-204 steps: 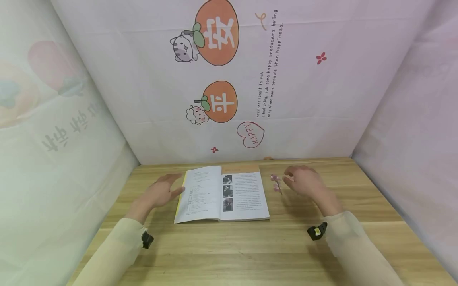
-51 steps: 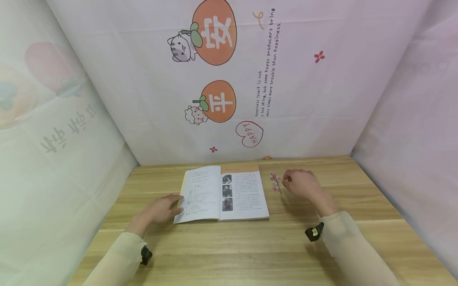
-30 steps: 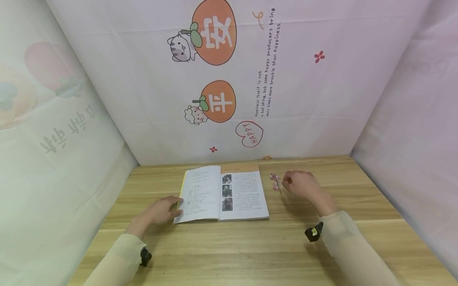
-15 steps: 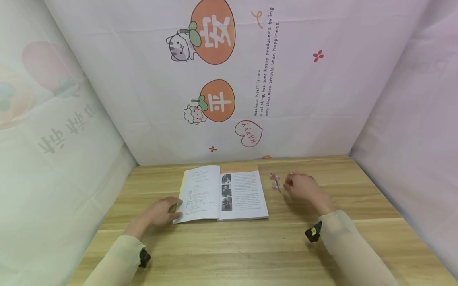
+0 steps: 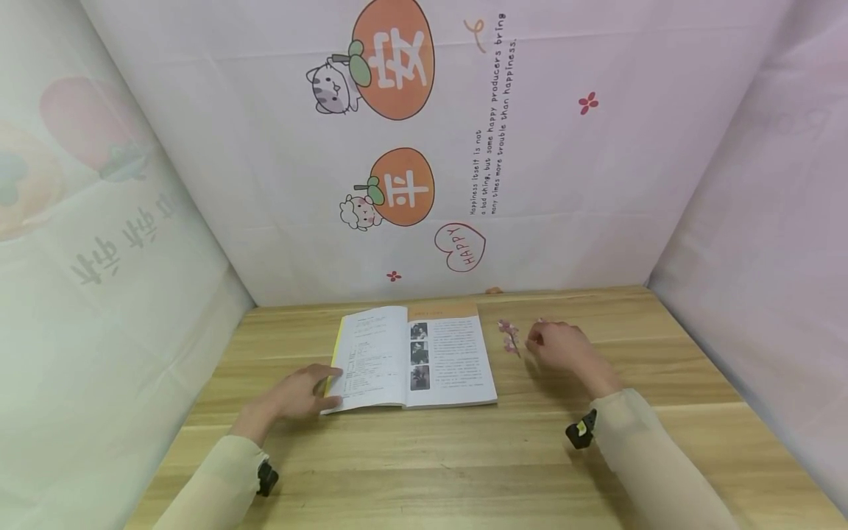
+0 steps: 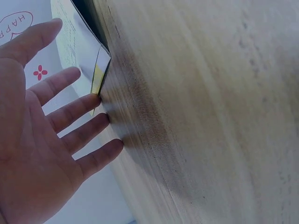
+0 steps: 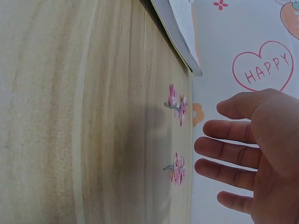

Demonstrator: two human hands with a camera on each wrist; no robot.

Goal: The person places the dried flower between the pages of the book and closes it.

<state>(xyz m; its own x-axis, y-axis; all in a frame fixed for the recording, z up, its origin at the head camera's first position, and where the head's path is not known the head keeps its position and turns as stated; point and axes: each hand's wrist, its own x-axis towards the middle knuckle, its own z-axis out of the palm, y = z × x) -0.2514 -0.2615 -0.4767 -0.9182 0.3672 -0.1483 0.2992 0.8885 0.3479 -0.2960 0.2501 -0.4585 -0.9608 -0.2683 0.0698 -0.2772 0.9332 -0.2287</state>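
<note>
An open book point(image 5: 450, 361) with printed pages and three small photos lies on the wooden table. At its lower left edge is my left hand point(image 5: 294, 394), fingers spread and the fingertips at the page margin. The left wrist view shows the left hand's palm point(image 6: 42, 149) with nothing gripped. To the right of the book lies a sprig of pink flowers point(image 5: 509, 337). Just beside it hovers my right hand point(image 5: 559, 346), fingers loosely bent and holding nothing. A second pink flower sprig point(image 7: 177, 170) appears in the right wrist view; in the head view the right hand mostly hides it.
The wooden table point(image 5: 424, 471) reaches toward me in front of the book. White printed cloth walls point(image 5: 543, 243) stand at the back and both sides. Both wrists carry small black cameras point(image 5: 581, 430).
My left hand has come down from the book's upper left edge to its lower left. The right hand has shifted slightly right and nearer, baring a bit of the second sprig. Book and first sprig stay put.
</note>
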